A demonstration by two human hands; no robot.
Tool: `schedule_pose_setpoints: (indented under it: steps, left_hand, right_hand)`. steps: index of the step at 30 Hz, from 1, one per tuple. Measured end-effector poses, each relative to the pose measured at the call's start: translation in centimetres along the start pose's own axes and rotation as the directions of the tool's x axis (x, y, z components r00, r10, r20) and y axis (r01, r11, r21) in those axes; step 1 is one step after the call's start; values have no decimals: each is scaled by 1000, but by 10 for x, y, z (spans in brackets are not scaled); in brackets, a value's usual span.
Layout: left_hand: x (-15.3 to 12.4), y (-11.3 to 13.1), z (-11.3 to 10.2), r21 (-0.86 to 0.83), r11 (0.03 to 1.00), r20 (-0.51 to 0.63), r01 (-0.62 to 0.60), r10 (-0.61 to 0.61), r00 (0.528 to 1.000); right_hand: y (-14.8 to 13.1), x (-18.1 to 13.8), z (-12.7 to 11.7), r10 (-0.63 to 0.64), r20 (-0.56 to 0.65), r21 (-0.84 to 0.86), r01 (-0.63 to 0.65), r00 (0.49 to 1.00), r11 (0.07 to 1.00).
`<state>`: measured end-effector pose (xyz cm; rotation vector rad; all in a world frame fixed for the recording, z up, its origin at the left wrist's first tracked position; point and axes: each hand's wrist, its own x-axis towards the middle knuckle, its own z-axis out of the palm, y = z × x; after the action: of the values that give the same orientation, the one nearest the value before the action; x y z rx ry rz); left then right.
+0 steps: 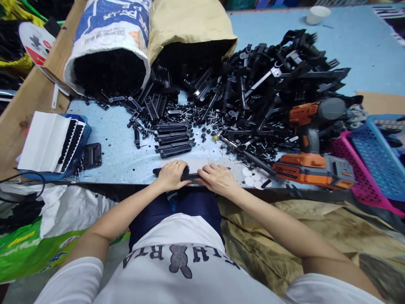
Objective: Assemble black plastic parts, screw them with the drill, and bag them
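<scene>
Left hand: curled over the black bar, clasping its left part; a ring shows on one finger.
Right hand: fingers bent over the same bar, holding its right part, just beside the left hand.
Black bar, place: on the blue table, at its near edge, in front of the person.
Black bar, axis: long axis lies flat and runs left to right along the table edge; the left end pokes out past the left hand.
Stack of bars: just beyond the hands, all lying the same left-to-right way.
White discs: right of the right hand.
Drill: orange and grey, upright on its battery, marked "20V".
Heap of black parts: behind the drill.
White sack: far left, blue print, not readable.
Brown sack: beside the white sack.
Baskets: pink and blue, far right.
Shirt: lettering upside down, only partly legible.
</scene>
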<state>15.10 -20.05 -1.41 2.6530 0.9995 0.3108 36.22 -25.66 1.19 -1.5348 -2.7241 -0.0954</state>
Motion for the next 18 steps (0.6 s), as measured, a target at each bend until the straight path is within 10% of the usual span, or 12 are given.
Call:
schedule_pose_setpoints:
  steps: [12,18]
  left_hand:
    - [-7,-6,-2,-125,988,-163,-93,72,984]
    - [-17,-89,-32,-43,829,-384,558,-529,757]
  right_hand:
    - [8,2,-1,-56,-79,25,58,995,998]
    - [42,23,21,113,-101,157,-96,988,983]
